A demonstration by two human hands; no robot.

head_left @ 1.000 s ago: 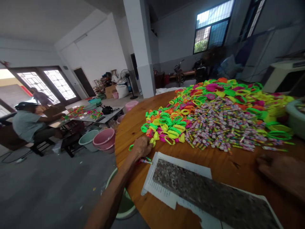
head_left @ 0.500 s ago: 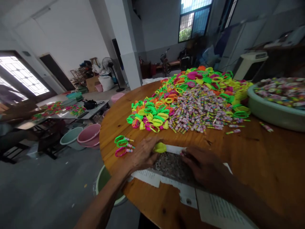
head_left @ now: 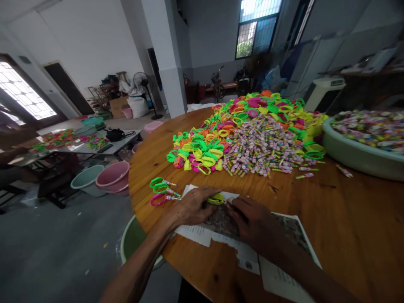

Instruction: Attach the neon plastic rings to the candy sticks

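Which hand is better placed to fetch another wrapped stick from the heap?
Probably the right hand. It lies on the speckled slab, on the side nearer the candy sticks, seemingly free. The left hand is holding the yellow ring.

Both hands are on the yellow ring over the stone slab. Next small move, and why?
Probably set the yellow ring beside the three finished rings at the table edge. Left hand pinches it, right hand meets it over the slab. The finished ones each carry a candy stick; whether this one does is hidden by the fingers.
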